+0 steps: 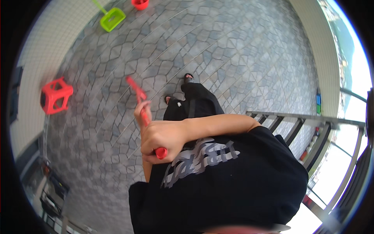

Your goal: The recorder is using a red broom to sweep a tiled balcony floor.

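Observation:
Both my hands grip a long-handled red tool (145,117), one above the other, in front of my body. My right hand (163,137) is closed round the top, and the rounded red handle end sticks out of the fist. Further down the handle, my left hand (142,110) is closed round it, partly hidden behind my right hand and forearm. The tool's narrow red lower end (135,87) points away from me to the left, above or on the stone floor. It is smeared, and whether it carries bristles I cannot tell.
Grey irregular paving (128,50) spreads around my feet. A red plastic stool (57,96) is at the left by the tiled wall. Far left lie a green dustpan (112,19) and a red bucket (140,4). A dark metal railing (304,117) runs at my right.

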Motion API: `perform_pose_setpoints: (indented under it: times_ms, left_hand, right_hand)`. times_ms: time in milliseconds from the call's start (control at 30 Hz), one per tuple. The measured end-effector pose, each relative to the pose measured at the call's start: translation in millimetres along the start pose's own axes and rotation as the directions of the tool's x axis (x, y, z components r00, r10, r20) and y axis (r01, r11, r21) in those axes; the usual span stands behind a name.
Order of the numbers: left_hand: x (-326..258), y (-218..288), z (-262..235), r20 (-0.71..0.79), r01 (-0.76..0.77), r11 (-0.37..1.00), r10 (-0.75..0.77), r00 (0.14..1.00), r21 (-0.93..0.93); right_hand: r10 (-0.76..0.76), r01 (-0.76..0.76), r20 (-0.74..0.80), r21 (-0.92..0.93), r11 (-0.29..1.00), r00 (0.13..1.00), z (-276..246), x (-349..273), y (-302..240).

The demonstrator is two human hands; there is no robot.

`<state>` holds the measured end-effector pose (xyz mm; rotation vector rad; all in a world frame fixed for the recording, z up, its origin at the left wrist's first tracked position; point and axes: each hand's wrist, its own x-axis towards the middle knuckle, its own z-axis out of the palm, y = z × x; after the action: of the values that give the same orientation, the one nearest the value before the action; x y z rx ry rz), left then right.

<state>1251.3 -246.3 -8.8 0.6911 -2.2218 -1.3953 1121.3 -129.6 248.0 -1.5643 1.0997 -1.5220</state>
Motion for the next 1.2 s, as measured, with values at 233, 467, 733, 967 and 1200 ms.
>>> perform_pose_setpoints:
  times_ms: [233,467,733,967,1200]
  left_hand:
    - [-9.5,10.7,30.6,-0.004,0.011,1.000,-0.011,1.000,0.001]
    - [11.4,39.2,103.6,-0.072,0.027,0.997,-0.021,0.997,0.076]
    - [83.1,101.4,281.3,-0.091,-0.001,0.973,0.023,0.996,0.232]
    - [114.9,92.5,322.4,0.353,0.045,0.952,-0.155,0.923,0.302]
    - [137.2,97.1,383.9,0.562,0.004,0.956,-0.176,0.808,0.294]
  right_hand:
    - [0.131,-0.126,-0.022,0.146,0.981,0.991,10.0,-70.4,82.1]
    - [0.041,-0.037,-0.089,0.056,0.998,0.995,-15.7,-118.0,112.6]
    - [0.278,-0.290,-0.210,-0.026,0.957,0.937,-185.1,-180.1,46.4]
    - [0.210,-0.227,-0.469,0.020,0.974,0.858,-300.1,-204.3,8.8]
    - [0.126,-0.094,-0.584,0.085,0.992,0.802,-340.9,-238.3,-11.5]
